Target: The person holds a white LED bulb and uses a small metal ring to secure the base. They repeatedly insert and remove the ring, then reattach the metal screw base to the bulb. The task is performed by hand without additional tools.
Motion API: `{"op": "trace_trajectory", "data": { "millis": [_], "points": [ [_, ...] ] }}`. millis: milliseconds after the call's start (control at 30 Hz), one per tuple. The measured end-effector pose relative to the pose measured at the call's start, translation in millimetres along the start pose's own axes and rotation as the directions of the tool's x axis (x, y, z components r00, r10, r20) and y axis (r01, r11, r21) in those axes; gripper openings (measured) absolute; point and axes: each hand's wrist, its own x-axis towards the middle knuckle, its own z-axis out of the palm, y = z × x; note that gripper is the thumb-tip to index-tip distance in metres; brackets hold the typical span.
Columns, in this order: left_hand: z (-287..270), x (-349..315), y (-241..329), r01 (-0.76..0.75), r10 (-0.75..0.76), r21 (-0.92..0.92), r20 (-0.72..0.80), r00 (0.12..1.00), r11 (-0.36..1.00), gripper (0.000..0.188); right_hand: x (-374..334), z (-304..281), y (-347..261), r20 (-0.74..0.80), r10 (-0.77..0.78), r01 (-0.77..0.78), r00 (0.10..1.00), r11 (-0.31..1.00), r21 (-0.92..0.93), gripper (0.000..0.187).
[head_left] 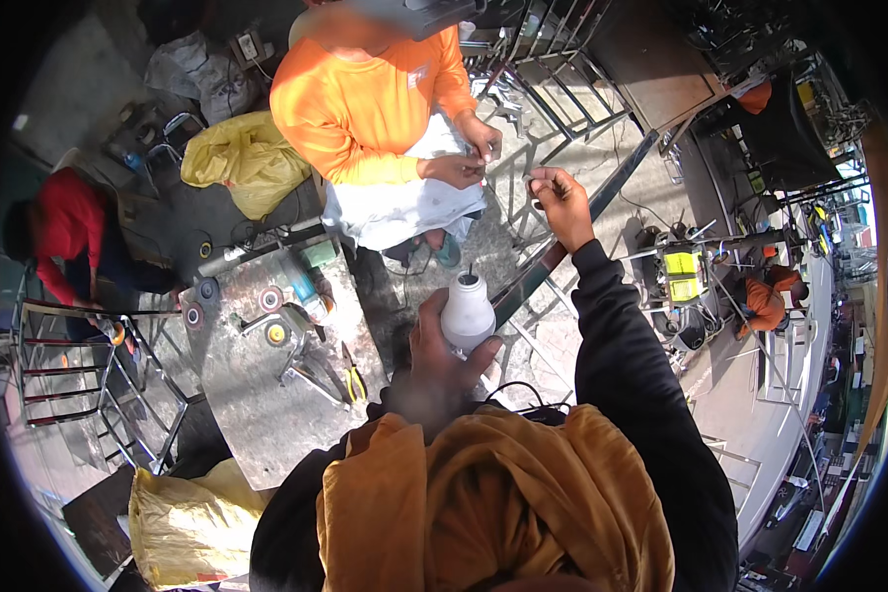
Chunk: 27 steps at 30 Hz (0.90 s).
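Observation:
In front of my chest, my left hand (434, 345) is wrapped round a white bottle-shaped container (468, 314). It has a rounded body, a narrow neck and a dark opening, from which a thin dark piece sticks up. My right hand (562, 204) is stretched out ahead with thumb and fingertips pinched together. Whatever sits in that pinch is too small to make out. Across from me, a person in an orange top (365, 109) sits with both hands (472, 161) close together, just left of my right hand.
At left, a worn table (257, 424) carries an angle grinder (306, 291), discs (269, 299) and yellow-handled pliers (354, 380). Yellow sacks (242, 163) lie around. A dark metal bar (533, 276) runs beyond my left hand. Metal frames and other people stand further off.

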Motion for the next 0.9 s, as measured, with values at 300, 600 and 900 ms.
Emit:
{"op": "trace_trajectory", "data": {
  "millis": [300,600,900],
  "points": [
    [37,24,3,-0.048,0.048,-0.295,-0.008,0.999,0.954,0.073,-12,13,-27,0.067,0.208,-0.139,0.976,0.828,-0.543,0.025],
    [54,20,-8,-0.008,-0.004,-0.330,-0.036,0.999,0.944,0.076,-16,14,-35,0.026,0.224,-0.165,0.974,0.787,-0.595,0.027],
    [47,27,-6,0.152,-0.151,-0.450,0.038,0.988,0.880,0.073,-14,16,-32,0.010,0.265,-0.213,0.964,0.794,-0.569,0.024]
  ]
}}
